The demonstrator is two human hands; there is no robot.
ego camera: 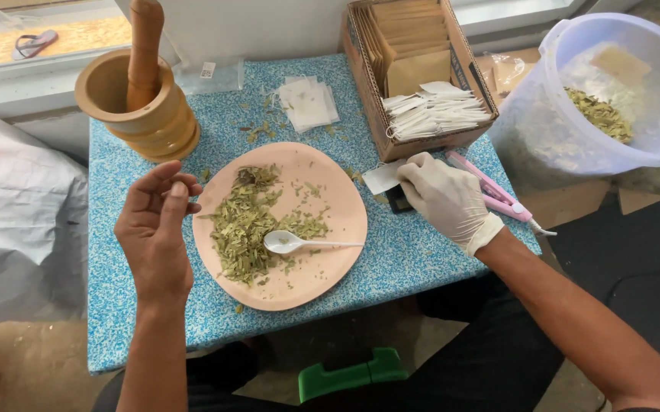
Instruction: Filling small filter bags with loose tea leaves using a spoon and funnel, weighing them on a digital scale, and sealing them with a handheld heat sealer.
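A peach plate (338, 194) sits mid-table with a heap of dried green leaves (242, 225) and a white plastic spoon (292, 243) lying on it. My bare left hand (154, 225) hovers at the plate's left rim, fingers loosely curled with the fingertips pinched; whether it holds a bit of leaf I cannot tell. My right hand (444, 198), in a white glove, rests palm down on the table right of the plate, over a small black object (399, 200) and touching a white sachet (382, 177).
A wooden mortar and pestle (139, 91) stands back left. A cardboard box (421, 76) of brown pouches and white sachets sits back right, a pink tool (494, 194) beside it. Loose white sachets (309, 103) lie behind the plate. A translucent bucket (612, 91) with leaves stands off-table right.
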